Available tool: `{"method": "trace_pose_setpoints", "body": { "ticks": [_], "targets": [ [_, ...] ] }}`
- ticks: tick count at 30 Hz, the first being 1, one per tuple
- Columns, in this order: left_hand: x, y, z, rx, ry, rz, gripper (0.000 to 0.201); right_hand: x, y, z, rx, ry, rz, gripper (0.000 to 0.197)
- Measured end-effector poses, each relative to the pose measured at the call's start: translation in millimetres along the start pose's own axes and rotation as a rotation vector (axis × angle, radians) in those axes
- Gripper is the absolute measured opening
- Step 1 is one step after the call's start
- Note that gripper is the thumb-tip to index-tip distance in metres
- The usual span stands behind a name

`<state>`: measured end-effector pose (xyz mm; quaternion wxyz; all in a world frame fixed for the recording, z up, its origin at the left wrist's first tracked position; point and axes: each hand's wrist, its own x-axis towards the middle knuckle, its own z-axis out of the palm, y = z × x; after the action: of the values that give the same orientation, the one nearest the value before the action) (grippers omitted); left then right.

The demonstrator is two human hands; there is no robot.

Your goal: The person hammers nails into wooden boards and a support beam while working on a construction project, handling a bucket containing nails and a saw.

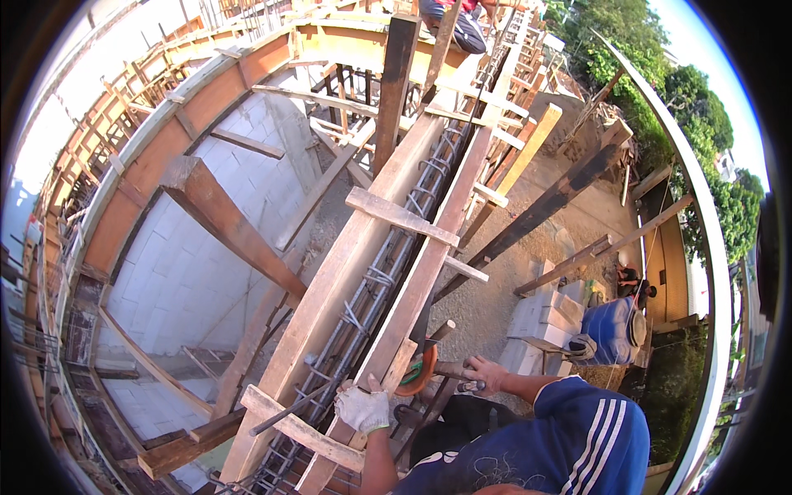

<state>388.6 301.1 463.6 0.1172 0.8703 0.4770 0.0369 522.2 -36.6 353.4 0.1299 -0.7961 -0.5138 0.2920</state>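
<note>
My left hand [363,410], in a whitish glove, is closed over the upper edge of the wooden formwork board [404,318]. A short wood offcut [399,360] stands against the board just beyond its thumb. My bare right hand [489,375] is to the right, its fingers bent around the end of a short wooden piece [452,369]. A small dark metal part [471,386] shows just below it; whether the two are joined is unclear. Between the hands hangs an orange tub [419,373] with something green in it. Steel rebar [363,301] with stirrups lies inside the form.
Wooden cross-cleats [402,216] span the form, one [304,429] close to my left hand. Timber props [239,227] slant on both sides. Below right are pale blocks [540,318] and a blue drum [610,330]. A person [462,25] crouches far along the form; another [639,285] is low right.
</note>
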Motion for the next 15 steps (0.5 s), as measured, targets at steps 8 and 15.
{"method": "trace_pose_setpoints", "body": {
  "ticks": [8, 15],
  "targets": [
    [-1, -4, 9, 0.018, 0.013, -0.021, 0.055, 5, -2, 2, 0.000, 0.044, 0.075, 0.059],
    [4, 6, -5, 0.051, -0.122, -0.108, 0.055, 61, -26, -101, 0.389, 0.346, 0.289, 0.033]
  ]
}}
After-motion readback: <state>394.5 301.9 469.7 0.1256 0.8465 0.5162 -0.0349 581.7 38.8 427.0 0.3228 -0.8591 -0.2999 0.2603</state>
